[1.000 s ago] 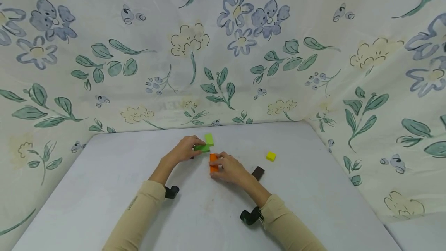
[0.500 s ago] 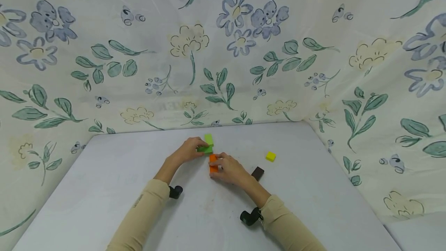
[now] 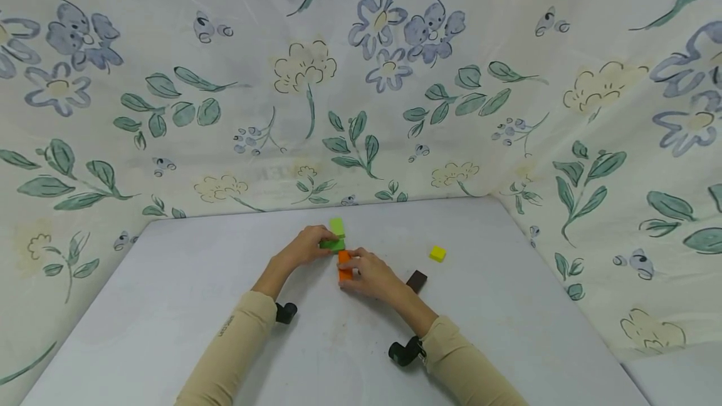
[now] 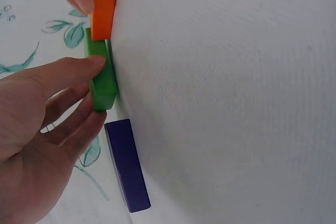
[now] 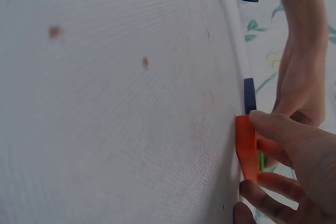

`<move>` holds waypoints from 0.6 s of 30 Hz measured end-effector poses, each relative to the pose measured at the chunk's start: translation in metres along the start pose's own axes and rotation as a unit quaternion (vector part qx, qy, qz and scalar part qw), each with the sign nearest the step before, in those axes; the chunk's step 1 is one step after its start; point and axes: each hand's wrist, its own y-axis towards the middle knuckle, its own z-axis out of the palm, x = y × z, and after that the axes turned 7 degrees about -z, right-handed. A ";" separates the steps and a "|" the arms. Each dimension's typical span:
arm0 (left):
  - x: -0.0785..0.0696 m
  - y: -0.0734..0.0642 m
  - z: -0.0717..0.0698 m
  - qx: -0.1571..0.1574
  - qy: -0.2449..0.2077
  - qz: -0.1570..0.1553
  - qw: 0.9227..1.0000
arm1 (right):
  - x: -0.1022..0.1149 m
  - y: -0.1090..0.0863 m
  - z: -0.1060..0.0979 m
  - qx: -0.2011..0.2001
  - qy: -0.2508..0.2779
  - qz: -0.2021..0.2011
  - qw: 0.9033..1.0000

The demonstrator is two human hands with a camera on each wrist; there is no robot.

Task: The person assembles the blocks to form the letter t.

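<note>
My left hand pinches a green block between thumb and fingers, close to the near end of a light green block. Just in front, my right hand grips an orange block with thumb and fingertips. The green and orange blocks stand end to end, or nearly so; whether they touch I cannot tell. In the left wrist view a dark purple block lies beside the left fingers. The left hand hides that block in the head view.
A dark brown block lies by the right wrist, partly behind it. Farther right is a small yellow block. The white table ends at a floral cloth behind and at the sides.
My left hand has shifted right and slightly nearer, bringing the green block up to the light green and orange blocks. The right hand stays on the orange block, nearly still.
</note>
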 end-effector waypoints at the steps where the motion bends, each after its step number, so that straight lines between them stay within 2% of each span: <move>1: 0.000 0.000 0.000 0.001 0.000 -0.001 1.000 | 0.000 0.000 0.000 0.000 0.000 0.000 1.000; 18: 0.003 -0.001 0.002 -0.001 0.005 -0.006 1.000 | 0.002 -0.001 0.000 -0.002 0.004 0.002 1.000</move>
